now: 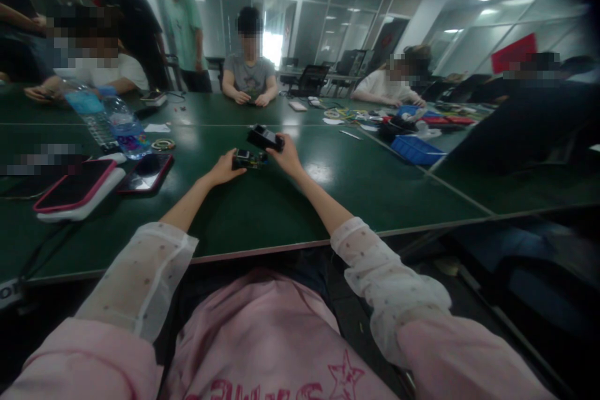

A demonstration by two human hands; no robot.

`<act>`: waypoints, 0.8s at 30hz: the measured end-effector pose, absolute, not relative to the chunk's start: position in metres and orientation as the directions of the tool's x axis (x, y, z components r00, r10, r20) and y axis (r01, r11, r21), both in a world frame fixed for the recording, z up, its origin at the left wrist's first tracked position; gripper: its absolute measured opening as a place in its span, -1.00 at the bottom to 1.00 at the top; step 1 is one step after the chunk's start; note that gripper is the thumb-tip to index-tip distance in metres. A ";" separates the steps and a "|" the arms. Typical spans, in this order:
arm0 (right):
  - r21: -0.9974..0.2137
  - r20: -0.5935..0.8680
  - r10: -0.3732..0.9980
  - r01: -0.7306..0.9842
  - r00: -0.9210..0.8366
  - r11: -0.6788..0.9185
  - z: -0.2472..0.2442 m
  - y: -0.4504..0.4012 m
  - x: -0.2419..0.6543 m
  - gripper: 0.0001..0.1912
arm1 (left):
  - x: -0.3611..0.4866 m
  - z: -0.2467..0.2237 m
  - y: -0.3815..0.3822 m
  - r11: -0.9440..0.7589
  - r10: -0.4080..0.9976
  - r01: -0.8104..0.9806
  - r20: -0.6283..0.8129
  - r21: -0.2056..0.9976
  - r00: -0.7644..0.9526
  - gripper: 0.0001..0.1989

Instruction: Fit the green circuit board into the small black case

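Note:
My left hand (226, 167) is closed on a small electronic module (248, 158) with a light square top and what looks like an exposed board and wires. It is held low over the green table. Just above and to the right, my right hand (287, 153) grips a black rectangular case (265, 137), which is tilted and has a grey panel on top. The two parts are close together; I cannot tell whether wires join them. Some fingers of both hands are hidden behind the parts.
On the left of the green table (281, 212) lie a phone (146, 172), a pink-edged device (75, 185) and water bottles (124, 128). A blue tray (417, 149) and tangled cables (347, 115) are to the right. Several people sit or stand around.

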State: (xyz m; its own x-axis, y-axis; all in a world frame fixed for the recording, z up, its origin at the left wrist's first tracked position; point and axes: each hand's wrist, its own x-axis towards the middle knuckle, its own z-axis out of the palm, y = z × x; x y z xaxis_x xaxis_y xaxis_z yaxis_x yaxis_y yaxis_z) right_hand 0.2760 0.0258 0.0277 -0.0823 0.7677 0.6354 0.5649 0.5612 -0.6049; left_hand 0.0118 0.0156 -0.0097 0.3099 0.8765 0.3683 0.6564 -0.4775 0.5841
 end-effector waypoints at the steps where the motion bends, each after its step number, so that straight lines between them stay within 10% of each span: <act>1: -0.607 0.634 0.771 0.581 -0.058 0.542 0.027 0.027 0.278 -0.48 | 0.012 -0.010 0.015 -0.477 0.877 0.664 0.366 0.576 0.312 -0.07; 15: -0.628 0.449 0.869 0.765 0.207 0.143 0.010 0.029 0.300 -0.47 | 0.013 -0.004 0.011 -0.451 0.891 0.694 0.330 0.561 0.312 -0.06; 24: -0.659 0.499 0.843 0.719 0.199 0.221 0.006 0.032 0.297 -0.40 | 0.012 -0.005 0.012 -0.465 0.884 0.679 0.341 0.567 0.320 -0.08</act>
State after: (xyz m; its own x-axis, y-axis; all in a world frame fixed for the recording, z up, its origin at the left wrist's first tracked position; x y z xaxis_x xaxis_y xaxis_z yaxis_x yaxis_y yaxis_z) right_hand 0.2969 0.0320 0.0064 0.1990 0.8432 0.4994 0.7185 0.2210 -0.6595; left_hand 0.0120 0.0119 -0.0052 0.3203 0.8838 0.3410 0.6795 -0.4652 0.5673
